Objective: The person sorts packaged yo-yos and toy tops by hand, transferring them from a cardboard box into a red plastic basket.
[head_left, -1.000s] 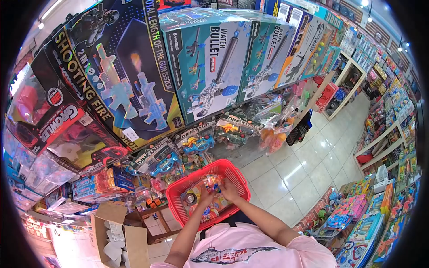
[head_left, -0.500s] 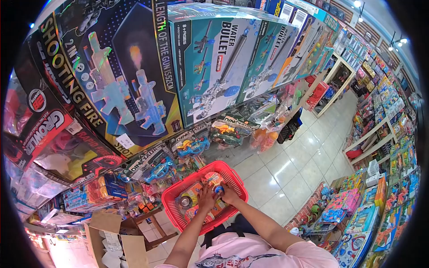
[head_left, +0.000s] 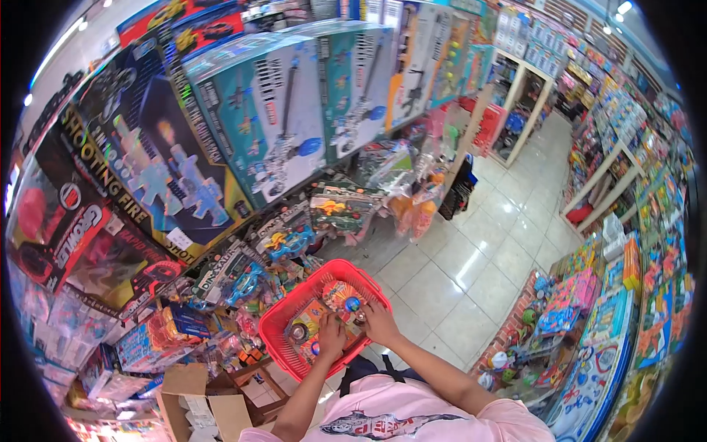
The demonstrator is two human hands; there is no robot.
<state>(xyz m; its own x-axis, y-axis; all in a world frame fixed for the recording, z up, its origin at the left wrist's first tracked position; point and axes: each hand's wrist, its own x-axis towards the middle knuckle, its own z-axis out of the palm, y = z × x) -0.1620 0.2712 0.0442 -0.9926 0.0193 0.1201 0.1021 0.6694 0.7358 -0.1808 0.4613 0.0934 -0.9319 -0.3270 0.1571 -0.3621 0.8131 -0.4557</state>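
Observation:
A red plastic basket (head_left: 266,329) sits in front of my body, with several colourful toy packs in it. My left hand (head_left: 331,337) reaches over its near side, fingers stretched down onto a yellow-orange toy pack (head_left: 305,318). On the basket's right side, my right hand (head_left: 381,325) has its fingers curled at the edge of an orange toy pack (head_left: 337,293) that carries a blue round piece (head_left: 353,303). The fingertips of both hands are partly hidden among the packs.
Large boxed toy guns (head_left: 269,121) line the shelf ahead and left, with bagged dinosaur toys (head_left: 342,206) hanging below. An open cardboard box (head_left: 228,416) stands at lower left. A tiled aisle (head_left: 460,254) runs ahead; more toys (head_left: 563,313) fill the right side.
My hands have moved apart: the left toward the basket's near side, the right away from the blue round piece to the pack's edge. The view has shifted, showing more shelf top.

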